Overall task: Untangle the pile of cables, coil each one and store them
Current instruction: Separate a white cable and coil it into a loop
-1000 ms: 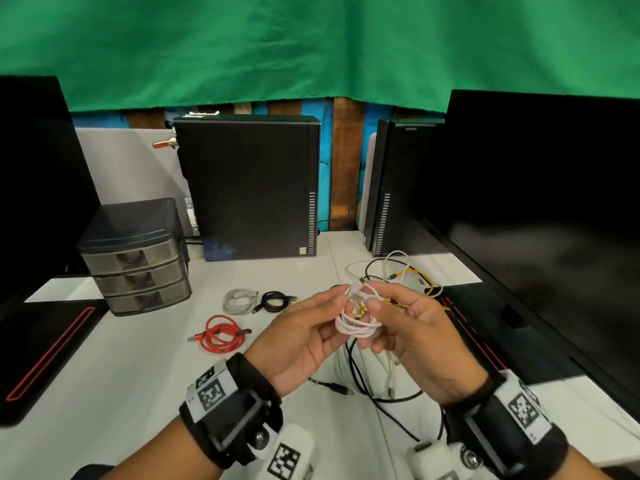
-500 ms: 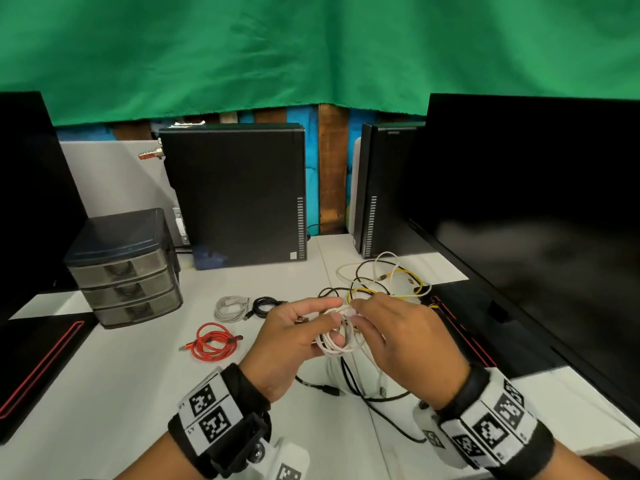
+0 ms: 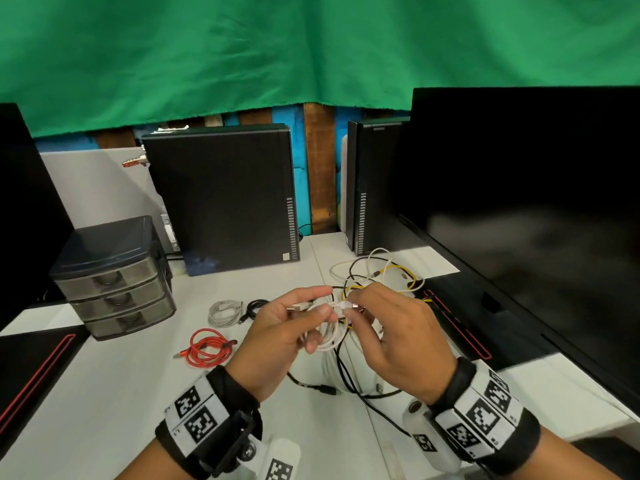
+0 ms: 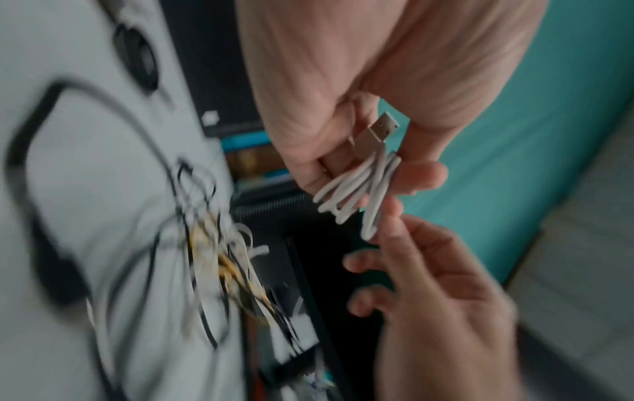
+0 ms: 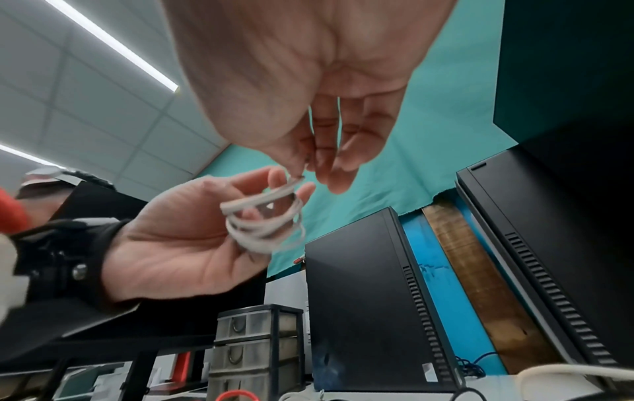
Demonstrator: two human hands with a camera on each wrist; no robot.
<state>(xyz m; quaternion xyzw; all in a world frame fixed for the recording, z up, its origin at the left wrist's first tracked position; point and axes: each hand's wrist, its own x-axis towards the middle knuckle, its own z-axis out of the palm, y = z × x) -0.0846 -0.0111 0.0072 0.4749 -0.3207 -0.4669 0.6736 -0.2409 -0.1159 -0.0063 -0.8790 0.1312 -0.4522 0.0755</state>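
Left hand (image 3: 277, 336): fingers (image 4: 420, 173) curled round a small coil of white cable (image 3: 327, 332), USB plug (image 4: 382, 130) lying between thumb and palm. Right hand (image 3: 398, 337): thumb and forefinger pinched together on the cable's free end (image 3: 346, 305), just above the coil; remaining fingers (image 5: 338, 168) loosely bent. Below the fingers, the tangled pile (image 3: 377, 278) lies on the table (image 3: 104, 393).

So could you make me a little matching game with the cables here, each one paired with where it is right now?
Things:
1. white cable
2. red cable
3. yellow cable
4. black coiled cable

Places:
A. in the tangled pile behind the hands
B. coiled in the left hand
C. on the desk beside the grey coiled cable
D. coiled alone, nearest the drawer unit's front

Pairs: 1-B, 2-D, 3-A, 4-C
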